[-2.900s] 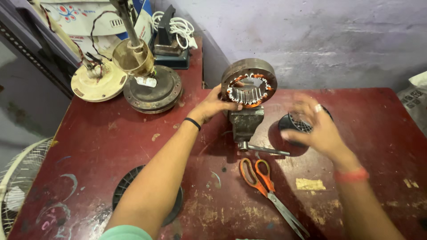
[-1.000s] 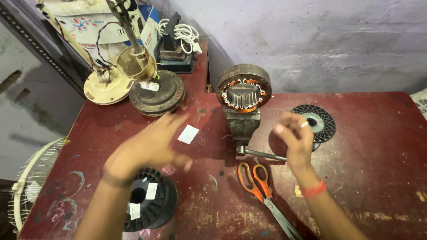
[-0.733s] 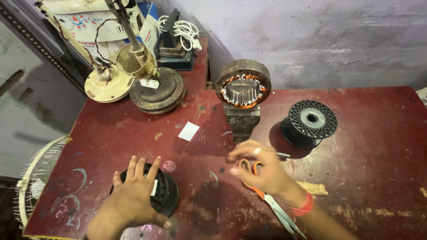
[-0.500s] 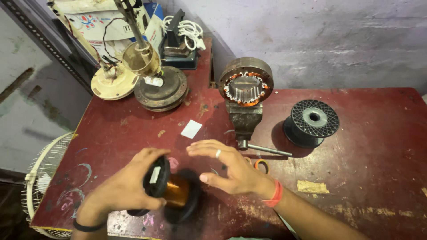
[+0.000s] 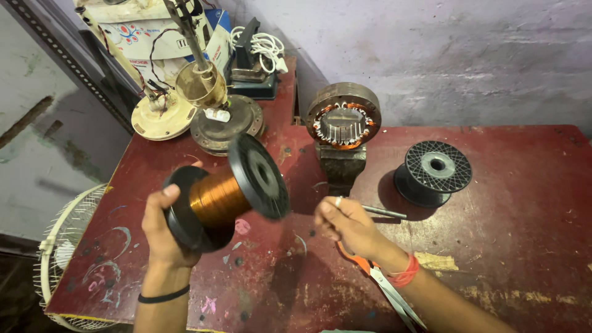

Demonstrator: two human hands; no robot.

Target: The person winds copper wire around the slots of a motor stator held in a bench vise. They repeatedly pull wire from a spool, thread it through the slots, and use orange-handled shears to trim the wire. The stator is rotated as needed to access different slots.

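My left hand (image 5: 161, 234) holds a black spool of copper wire (image 5: 225, 192) raised above the red table (image 5: 505, 246), its axis lying sideways. My right hand (image 5: 346, 223) hovers just right of the spool, fingers loosely curled, with nothing visible in them. Orange-handled scissors (image 5: 381, 282) lie on the table under that hand and wrist. A round motor stator with copper windings (image 5: 343, 117) is clamped upright in a small vise (image 5: 341, 165) at the middle back. A thin metal rod (image 5: 383, 213) lies by the vise.
A second black spool (image 5: 433, 172) rests right of the vise. Fan motor parts (image 5: 203, 92), a cream round base (image 5: 162, 116), a white cable (image 5: 262, 46) and boxes crowd the back left. A white fan guard (image 5: 58, 246) leans at the table's left edge. A grey wall stands behind.
My left hand reached down to the spool at the table's front left and lifted it, turning it sideways. My right hand came from the far spool over the scissors toward it.
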